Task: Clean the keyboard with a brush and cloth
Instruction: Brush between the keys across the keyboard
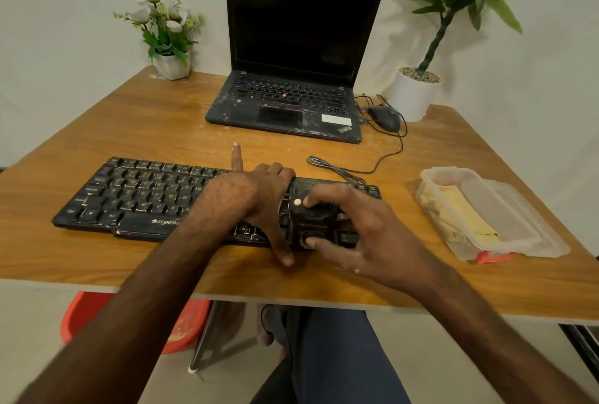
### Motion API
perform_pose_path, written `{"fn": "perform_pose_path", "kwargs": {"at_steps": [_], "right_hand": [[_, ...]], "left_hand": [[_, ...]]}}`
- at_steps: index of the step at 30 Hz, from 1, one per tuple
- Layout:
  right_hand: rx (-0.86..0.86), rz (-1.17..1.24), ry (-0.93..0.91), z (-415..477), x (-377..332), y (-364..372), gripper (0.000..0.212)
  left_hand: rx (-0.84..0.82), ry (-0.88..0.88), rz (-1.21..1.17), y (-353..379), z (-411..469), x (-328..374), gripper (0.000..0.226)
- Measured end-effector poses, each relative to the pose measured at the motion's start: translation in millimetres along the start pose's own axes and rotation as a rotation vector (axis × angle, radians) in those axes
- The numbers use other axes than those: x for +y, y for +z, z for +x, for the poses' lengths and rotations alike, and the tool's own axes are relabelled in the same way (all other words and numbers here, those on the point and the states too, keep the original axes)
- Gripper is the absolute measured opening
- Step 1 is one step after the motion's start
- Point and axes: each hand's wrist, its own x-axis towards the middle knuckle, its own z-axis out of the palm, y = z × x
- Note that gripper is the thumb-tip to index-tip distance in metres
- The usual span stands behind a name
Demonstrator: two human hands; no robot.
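A black keyboard point(136, 196) lettered "ZEBRON…" lies near the front of a scuffed wooden desk point(155, 125), the left hand point(259, 196) clamped across it, forefinger straight, the right hand point(366, 228) pinching a small black block point(312, 220), label unreadable, on its right-hand keys. Behind, a ThinkPad laptop point(291, 102), mouse point(384, 117) and potted plant point(416, 94) stand before a pale wall point(64, 14).
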Motion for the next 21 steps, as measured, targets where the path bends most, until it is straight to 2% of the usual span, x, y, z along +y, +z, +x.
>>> {"fn": "perform_pose_path", "kwargs": {"at_steps": [3, 8, 12, 16, 21], "right_hand": [[0.063, -0.014, 0.051, 3, 11, -9, 0.057], [-0.025, 0.080, 0.001, -3, -6, 1, 0.054], [0.058, 0.045, 0.089, 7, 8, -12, 0.058], [-0.076, 0.035, -0.035, 1, -6, -4, 0.057], [-0.002, -0.034, 0.005, 5, 6, -17, 0.059]], "left_hand": [[-0.006, 0.002, -0.011, 1, 0, 0, 0.144], [0.003, 0.008, -0.003, 1, 1, -1, 0.144], [0.001, 0.004, -0.022, 2, -2, -2, 0.145], [0.000, -0.002, -0.003, 0, -1, 0, 0.144], [0.000, -0.006, -0.011, 0, -2, 1, 0.144]]}}
